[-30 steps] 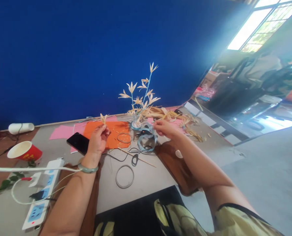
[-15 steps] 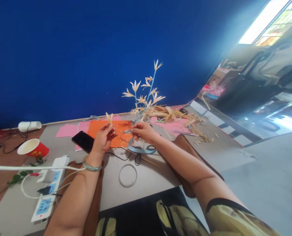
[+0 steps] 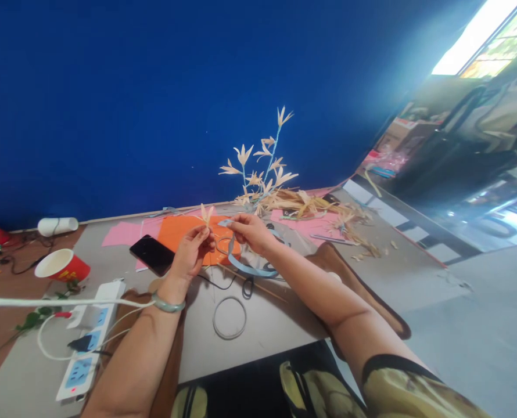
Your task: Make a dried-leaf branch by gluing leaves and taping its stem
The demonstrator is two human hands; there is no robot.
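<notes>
Between the fingertips of my left hand (image 3: pixel 194 251) a small pale husk flower (image 3: pixel 207 215) is pinched, petals upward. My right hand (image 3: pixel 250 231), close beside it, pinches the end of a light blue ribbon (image 3: pixel 254 268), which loops down to the table. Behind the hands stands a spray of husk flowers (image 3: pixel 265 165) on blue-wrapped stems. Beneath the hands lies an orange sheet (image 3: pixel 173 229). A thin stick (image 3: pixel 258 284) and a grey wire ring (image 3: pixel 229 317) lie nearer to me.
Left of my hands lie a black phone (image 3: pixel 151 254), a red paper cup (image 3: pixel 62 265) and a power strip (image 3: pixel 90 342) with white cables. Loose dry husks (image 3: pixel 306 204) and pink paper (image 3: pixel 121 233) spread along the back. A blue wall (image 3: pixel 132 104) rises behind.
The ribbon end in my right hand has come up and left, nearer the husk flower. My left hand still pinches the flower. The whole view has shifted slightly.
</notes>
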